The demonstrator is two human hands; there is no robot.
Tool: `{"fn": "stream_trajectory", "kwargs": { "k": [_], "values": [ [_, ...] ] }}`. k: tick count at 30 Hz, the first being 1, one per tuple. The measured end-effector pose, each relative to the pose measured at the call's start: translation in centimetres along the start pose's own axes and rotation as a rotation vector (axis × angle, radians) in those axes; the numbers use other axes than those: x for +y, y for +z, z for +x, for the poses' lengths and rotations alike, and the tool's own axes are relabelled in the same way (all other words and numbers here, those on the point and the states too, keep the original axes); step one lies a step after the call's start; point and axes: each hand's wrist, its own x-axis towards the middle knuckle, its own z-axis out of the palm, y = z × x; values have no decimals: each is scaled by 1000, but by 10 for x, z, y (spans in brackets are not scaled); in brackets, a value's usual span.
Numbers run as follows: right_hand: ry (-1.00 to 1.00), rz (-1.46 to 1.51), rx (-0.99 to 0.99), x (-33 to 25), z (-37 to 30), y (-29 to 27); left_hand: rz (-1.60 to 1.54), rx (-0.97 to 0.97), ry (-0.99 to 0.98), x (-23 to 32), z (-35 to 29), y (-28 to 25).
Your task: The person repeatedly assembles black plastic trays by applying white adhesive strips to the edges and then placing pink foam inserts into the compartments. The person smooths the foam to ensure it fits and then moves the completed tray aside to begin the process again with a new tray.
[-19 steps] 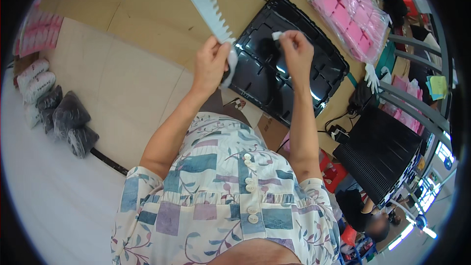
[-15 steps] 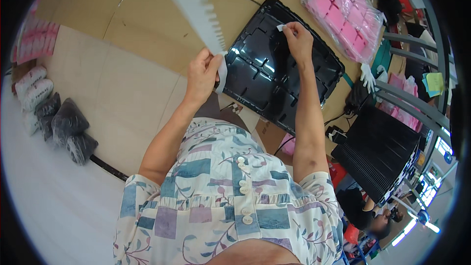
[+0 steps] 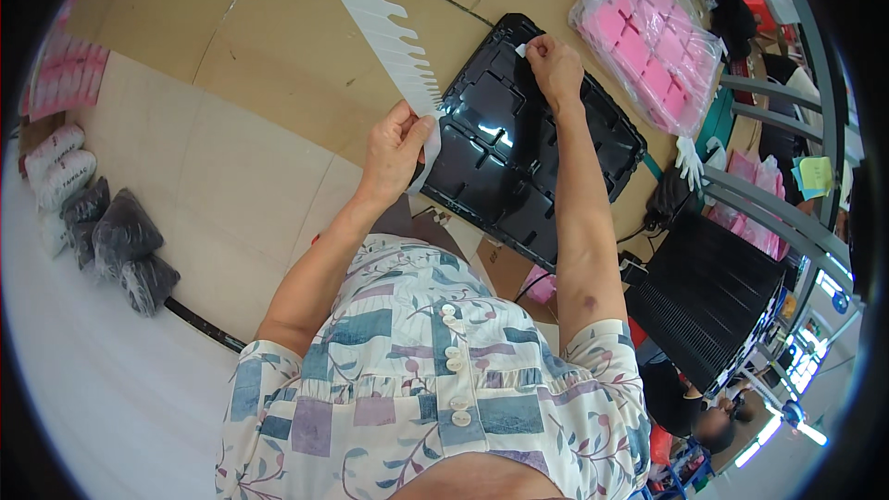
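Note:
My left hand (image 3: 394,150) is closed on a long white strip (image 3: 375,18) with a row of tabs along one side, pinched between thumb and fingers. The strip runs up and away to the far left, and its short end hangs below the hand. A black plastic tray (image 3: 514,190) with moulded compartments lies tilted on the table. Over its far end, my right hand (image 3: 556,72) pinches a small white tab (image 3: 521,50) near the rim. I cannot tell whether the tab touches the tray.
A bagged stack of pink trays (image 3: 639,46) lies beyond the tray on the right. White gloves (image 3: 689,162) hang near a grey metal rack (image 3: 769,222). Black trays (image 3: 708,292) are stacked at the right. Dark bags (image 3: 128,230) sit on the floor at left.
My right hand has shifted with the small tab toward the tray's far corner. My left hand still grips the strip, which has swung slightly. The whole view has moved a little.

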Motion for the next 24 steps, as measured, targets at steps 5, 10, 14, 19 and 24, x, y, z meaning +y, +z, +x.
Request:
{"fn": "stream_trajectory", "kwargs": {
  "k": [5, 10, 14, 19, 24],
  "values": [
    [-119, -166, -4, -6, 5, 0, 31, -30, 9, 2, 4, 0],
    [-348, -288, 52, 6, 7, 17, -21, -24, -18, 11, 5, 1],
    [-378, -153, 7, 16, 7, 12, 45, -34, -44, 2, 8, -6],
    [-436, -253, 51, 9, 2, 20, 86, 23, 75, 6, 7, -1],
    [-285, -303, 157, 13, 2, 24, 80, -16, 32, 4, 8, -4]
  ]
}}
